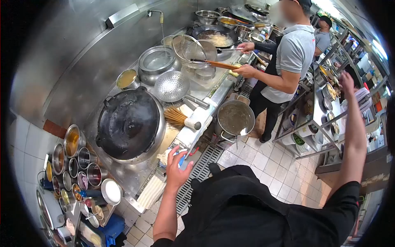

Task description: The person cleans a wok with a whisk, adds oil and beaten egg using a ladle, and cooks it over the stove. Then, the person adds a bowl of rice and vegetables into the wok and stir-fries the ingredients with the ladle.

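Observation:
My left hand [177,169] is near the front edge of the stove counter, its fingers apart and nothing in them. Beyond it sits a large black wok [129,123], steaming, with a dark wet surface. A bamboo brush [176,116] and a perforated ladle [172,86] lie to the right of the wok. My right hand [347,81] is raised far out to the right, by the metal shelving; its fingers are small and partly unclear, so what it holds, if anything, cannot be made out.
A co-worker [294,53] in a grey shirt holds a wire strainer [189,48] by another wok [216,37]. A large pot [235,118] stands beside the counter. Bowls of ingredients [72,142] crowd the left. Shelving [306,123] stands at right.

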Action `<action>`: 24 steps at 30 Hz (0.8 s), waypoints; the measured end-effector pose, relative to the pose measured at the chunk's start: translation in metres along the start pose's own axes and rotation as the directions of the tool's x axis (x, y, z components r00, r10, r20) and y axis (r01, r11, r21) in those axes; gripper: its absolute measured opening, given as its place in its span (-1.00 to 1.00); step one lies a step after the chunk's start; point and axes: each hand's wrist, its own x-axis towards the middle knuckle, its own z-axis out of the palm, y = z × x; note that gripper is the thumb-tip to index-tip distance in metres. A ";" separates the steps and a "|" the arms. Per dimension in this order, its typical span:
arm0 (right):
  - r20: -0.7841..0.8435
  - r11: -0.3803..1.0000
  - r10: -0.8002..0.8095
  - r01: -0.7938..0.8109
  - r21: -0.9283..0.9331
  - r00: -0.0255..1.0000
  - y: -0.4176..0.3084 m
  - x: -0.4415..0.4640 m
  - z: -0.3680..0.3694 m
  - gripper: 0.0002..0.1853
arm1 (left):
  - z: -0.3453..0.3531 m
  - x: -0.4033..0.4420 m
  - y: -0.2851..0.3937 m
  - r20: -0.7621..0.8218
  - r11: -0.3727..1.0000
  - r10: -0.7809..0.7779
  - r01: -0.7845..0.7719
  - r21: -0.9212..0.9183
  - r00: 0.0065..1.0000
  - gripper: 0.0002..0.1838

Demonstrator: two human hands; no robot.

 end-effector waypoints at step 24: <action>0.255 0.537 0.180 0.123 -0.835 0.950 -0.108 0.011 0.005 -0.24 | 0.134 -0.026 0.087 0.077 0.949 -0.142 0.158 -0.274 0.987 -0.54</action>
